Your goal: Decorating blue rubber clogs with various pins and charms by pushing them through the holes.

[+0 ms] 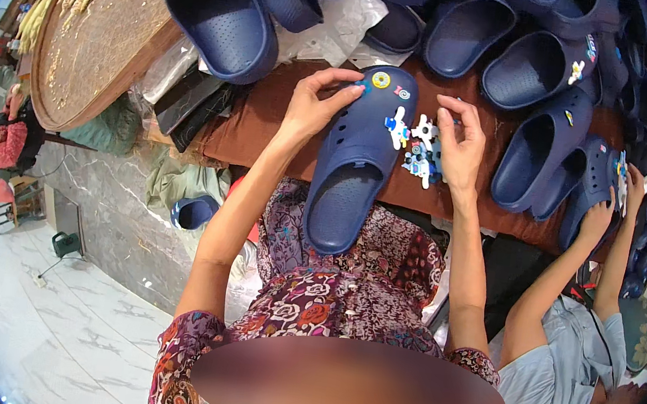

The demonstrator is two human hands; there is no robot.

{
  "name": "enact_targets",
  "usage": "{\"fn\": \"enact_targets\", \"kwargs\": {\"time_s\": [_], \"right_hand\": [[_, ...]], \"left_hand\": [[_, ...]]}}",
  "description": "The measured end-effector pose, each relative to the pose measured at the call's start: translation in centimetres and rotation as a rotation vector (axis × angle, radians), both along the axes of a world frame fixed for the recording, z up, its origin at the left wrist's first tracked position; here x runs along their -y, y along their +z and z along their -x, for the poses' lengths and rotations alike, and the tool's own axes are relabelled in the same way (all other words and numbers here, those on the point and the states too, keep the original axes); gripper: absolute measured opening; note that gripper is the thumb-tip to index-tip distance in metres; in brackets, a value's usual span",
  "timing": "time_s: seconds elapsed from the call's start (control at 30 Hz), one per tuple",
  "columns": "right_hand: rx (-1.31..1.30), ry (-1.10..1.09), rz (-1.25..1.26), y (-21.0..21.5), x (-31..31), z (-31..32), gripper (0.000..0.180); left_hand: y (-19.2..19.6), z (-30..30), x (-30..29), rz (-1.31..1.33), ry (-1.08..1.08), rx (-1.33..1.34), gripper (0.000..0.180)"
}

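A navy clog (356, 166) lies toe-away on my lap and against the brown table edge. Small coloured charms (390, 85) sit on its toe. My left hand (315, 104) rests on the toe's left side, with its fingertips pressing near a charm. My right hand (456, 142) hovers at the clog's right side, fingers bent over a cluster of white and blue charms (422, 154) beside the shoe. Whether those fingers pinch a charm I cannot tell.
Several more navy clogs (222, 12) are piled across the brown table (261, 122). A round woven tray (97, 37) lies at the left. A second person's hands (609, 209) work on a clog at the right. The marble floor (43, 313) is below left.
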State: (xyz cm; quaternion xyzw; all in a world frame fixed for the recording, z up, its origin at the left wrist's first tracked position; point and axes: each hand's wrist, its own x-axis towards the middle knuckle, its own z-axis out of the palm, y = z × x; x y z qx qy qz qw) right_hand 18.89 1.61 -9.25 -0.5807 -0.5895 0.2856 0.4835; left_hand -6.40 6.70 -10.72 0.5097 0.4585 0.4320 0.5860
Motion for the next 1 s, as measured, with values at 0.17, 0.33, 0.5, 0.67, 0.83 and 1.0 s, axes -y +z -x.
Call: {"fn": "enact_targets", "kwargs": {"time_s": [0.17,0.33,0.5,0.67,0.83,1.0], "right_hand": [[-0.002,-0.146,-0.017,-0.2,0.5,-3.3,0.017],[0.143,-0.234,-0.017,-1.5,0.7,-5.5,0.016],[0.260,-0.229,0.077,-0.8,0.6,-5.2,0.017],[0.416,-0.159,0.074,-1.1,-0.3,-5.4,0.018],[0.673,-0.196,0.034,-1.7,-1.1,-6.0,0.021],[0.647,-0.152,0.111,-1.6,-0.9,-5.8,0.017]], "left_hand": [[-0.5,0.1,-0.2,-0.026,-0.004,-0.027,0.024],[-0.5,0.0,-0.2,-0.072,0.007,-0.092,0.023],[-0.3,0.0,0.1,-0.047,0.018,-0.071,0.022],[-0.1,0.6,0.2,-0.033,0.019,-0.075,0.024],[-0.5,1.6,0.3,0.147,0.034,-0.101,0.026],[-0.6,1.6,0.6,0.049,0.068,-0.088,0.025]]}}
